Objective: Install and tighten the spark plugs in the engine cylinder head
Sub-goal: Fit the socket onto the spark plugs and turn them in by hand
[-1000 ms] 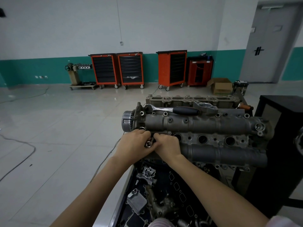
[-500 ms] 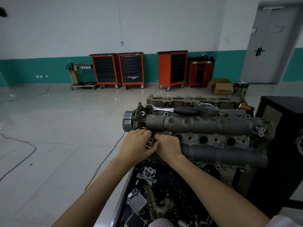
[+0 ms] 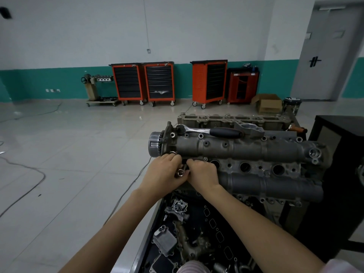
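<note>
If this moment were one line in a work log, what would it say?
left hand: holding socket tool | right hand: also gripping it | place: leftmost plug well of cylinder head | ratchet: lying unused on top

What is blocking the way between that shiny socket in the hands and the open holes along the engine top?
Nothing visible. Both hands hold the socket at the leftmost well; the other wells lie open, and the ratchet rests apart behind.
</note>
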`<state>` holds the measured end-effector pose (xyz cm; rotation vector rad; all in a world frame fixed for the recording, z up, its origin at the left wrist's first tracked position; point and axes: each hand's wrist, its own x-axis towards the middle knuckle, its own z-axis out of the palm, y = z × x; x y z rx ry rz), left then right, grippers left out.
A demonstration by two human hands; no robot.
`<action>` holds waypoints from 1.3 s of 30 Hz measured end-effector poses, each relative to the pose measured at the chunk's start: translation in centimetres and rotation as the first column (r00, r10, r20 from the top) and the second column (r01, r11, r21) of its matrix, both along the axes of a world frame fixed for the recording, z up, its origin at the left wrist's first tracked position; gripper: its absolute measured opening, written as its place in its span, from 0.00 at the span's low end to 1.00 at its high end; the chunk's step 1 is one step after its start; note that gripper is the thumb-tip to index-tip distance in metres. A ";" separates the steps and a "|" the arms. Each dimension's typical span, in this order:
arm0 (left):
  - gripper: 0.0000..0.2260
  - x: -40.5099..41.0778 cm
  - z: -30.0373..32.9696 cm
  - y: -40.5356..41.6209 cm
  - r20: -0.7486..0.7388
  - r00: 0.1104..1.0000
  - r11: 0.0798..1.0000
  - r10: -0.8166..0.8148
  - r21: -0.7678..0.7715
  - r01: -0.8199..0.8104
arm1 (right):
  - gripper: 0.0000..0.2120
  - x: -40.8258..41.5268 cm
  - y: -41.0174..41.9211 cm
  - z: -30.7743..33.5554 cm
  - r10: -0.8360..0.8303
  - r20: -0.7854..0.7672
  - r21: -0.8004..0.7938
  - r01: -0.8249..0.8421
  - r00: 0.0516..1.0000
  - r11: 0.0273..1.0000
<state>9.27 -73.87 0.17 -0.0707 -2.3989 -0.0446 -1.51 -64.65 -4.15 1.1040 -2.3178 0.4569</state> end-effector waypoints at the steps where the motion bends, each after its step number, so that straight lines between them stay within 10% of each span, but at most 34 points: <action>1: 0.17 0.1 -0.1 -0.2 0.003 0.999 0.999 0.042 -0.004 -0.042 | 0.08 0.1 0.0 0.0 0.002 -0.003 -0.012 -0.002 1.000 1.000; 39: 0.15 -0.2 -0.5 0.5 -0.026 0.995 0.993 0.101 -0.051 -0.102 | 0.11 0.8 0.4 0.7 -0.026 -0.041 -0.072 0.023 0.999 0.997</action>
